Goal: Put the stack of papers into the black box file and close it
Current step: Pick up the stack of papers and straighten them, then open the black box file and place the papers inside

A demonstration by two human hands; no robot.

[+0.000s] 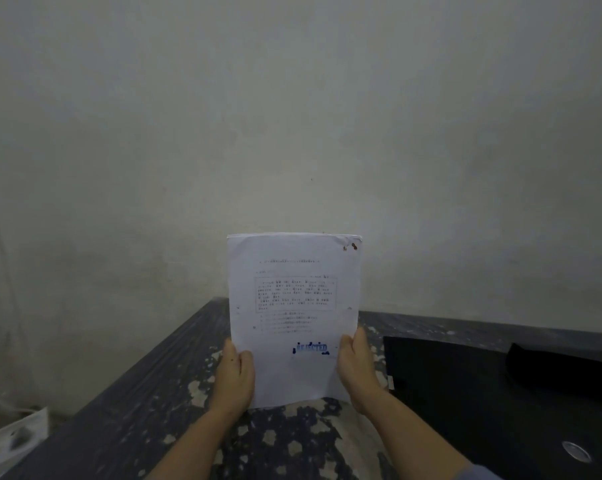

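I hold the stack of papers upright above the table, its printed front facing me, with a blue stamp near the bottom and rusty staple marks at the top right corner. My left hand grips its lower left edge and my right hand grips its lower right edge. The black box file lies on the table to the right of my right hand, with a metal finger ring near its front right part. Whether its lid is fully down I cannot tell.
The dark table has worn, peeling paint and stands against a pale wall. A white bag sits on the floor at the lower left, beyond the table's left edge.
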